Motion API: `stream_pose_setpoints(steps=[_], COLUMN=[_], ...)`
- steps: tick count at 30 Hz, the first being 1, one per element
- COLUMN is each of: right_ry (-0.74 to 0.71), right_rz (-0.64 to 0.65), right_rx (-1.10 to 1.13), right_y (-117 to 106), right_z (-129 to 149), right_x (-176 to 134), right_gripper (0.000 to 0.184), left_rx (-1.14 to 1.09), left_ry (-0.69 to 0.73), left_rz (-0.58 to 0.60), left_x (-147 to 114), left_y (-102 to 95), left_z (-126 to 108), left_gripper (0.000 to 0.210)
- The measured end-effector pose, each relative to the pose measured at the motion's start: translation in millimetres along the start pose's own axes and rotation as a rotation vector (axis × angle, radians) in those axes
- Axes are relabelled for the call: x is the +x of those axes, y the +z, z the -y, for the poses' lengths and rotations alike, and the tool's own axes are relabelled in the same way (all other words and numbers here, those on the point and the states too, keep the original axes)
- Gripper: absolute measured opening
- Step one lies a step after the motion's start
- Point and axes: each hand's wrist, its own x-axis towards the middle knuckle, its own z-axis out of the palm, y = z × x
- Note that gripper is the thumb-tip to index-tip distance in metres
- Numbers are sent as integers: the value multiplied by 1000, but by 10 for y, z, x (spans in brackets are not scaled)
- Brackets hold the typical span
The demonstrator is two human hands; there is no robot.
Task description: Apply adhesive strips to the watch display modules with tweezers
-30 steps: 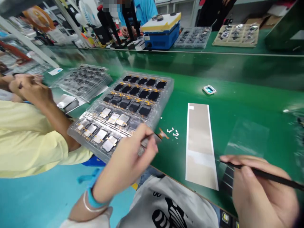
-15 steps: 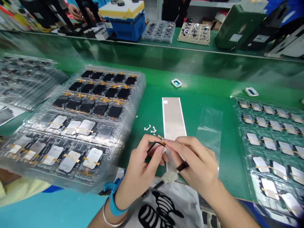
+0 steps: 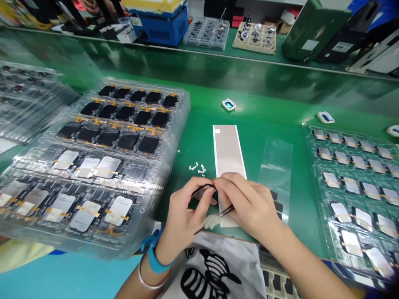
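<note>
My left hand (image 3: 187, 207), with a blue band at the wrist, grips a small dark-edged display screen (image 3: 202, 190) between thumb and fingers. The screen is tilted and partly hidden by the fingers. At its right edge, the pinched fingertips of my right hand (image 3: 246, 203) meet it; whatever they pinch there is too small to make out. Dark tweezers (image 3: 227, 211) with a whitish wrapped part lie across my right palm, pointing down and left. Under the hands is a long beige sheet with white edges (image 3: 230, 151). White scraps (image 3: 198, 167) lie left of it.
A stack of clear trays (image 3: 137, 160) with black and silver screens stands at left, another tray (image 3: 339, 162) at right. A clear film (image 3: 276, 162) with dark pieces lies right of the sheet. A white-framed part (image 3: 229, 104) lies behind. A shelf edge (image 3: 202, 53) crosses the back.
My right fingertips have closed in on the screen's edge, hiding the orange flex strip seen there before. The tweezers in my right hand have swung, their wrapped part now lower and further left.
</note>
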Motion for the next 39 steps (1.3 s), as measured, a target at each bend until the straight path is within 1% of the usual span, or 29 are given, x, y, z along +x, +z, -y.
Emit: stream_pose_setpoints(steps=[2,6,8,11,13,16,20,22,23,26,28,30,33,37,39], right_ry=[89,374,487,594,609,615,633,697,751,901,918,883,841,861,870], right_rz=[35,198,279,347,352,334,299,288,306,427,459,432,364,331,317], right_rx=[119,536,628,653,669,713,794,902,977,1221,1350,1417,1413,1380,1316], right_y=[18,67,129,261,342,402,331,243,195,74,31,13,8,1,-7], right_z=[-33,-184,-275,-363,-380,-374,-353,-324,-302,-214,-160,-124,-98,-78,-68], right_x=[32,177,264,353,374,374,353,324,303,214,154,109,76,57,39], right_gripper=[13,14,12,12,11,13,14,12,14,30,38,37,32,34,35], left_rx=[32,66,65,74,46,-78,-282,-352,-375,-394,-377,-356,-335,-339,-353], left_ry=[-15,-38,-49,-67,-91,-127,-195,-210,-203,-164,-148,-133,-127,-165,-185], left_rz=[-5,-49,-26,36,49,31,13,11,8,5,13,19,17,32,40], left_x=[-2,-59,-118,-216,-264,-292,-281,-272,-267,-246,-232,-225,-229,-249,-262], left_y=[-1,2,0,-10,-18,-22,-4,9,16,36,52,70,101,137,149], left_z=[14,54,75,103,116,115,71,49,41,34,39,47,57,62,64], left_gripper=[6,5,7,9,11,11,11,11,12,12,11,11,11,11,12])
